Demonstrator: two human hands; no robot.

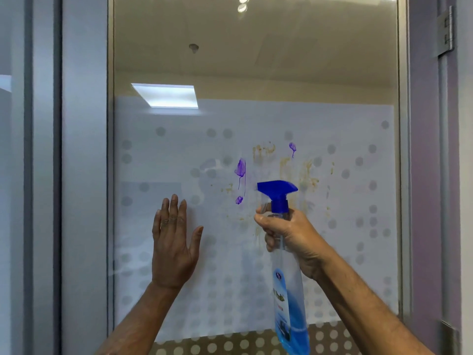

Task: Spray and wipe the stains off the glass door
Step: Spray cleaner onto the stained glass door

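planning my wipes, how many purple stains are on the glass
3: a large one left of the spray nozzle, a small one below it, another upper right. The spray bottle may hide more.

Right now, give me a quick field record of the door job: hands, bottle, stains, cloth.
left hand: open, flat against the glass door, left of the stains
right hand: gripping the spray bottle by its neck
bottle: upright, blue nozzle pointing left toward the glass, blue liquid low in the bottom
purple stains: three blotches, with drips running down
brown stains: streaks and specks, mostly right of the largest purple blotch
cloth: none in view
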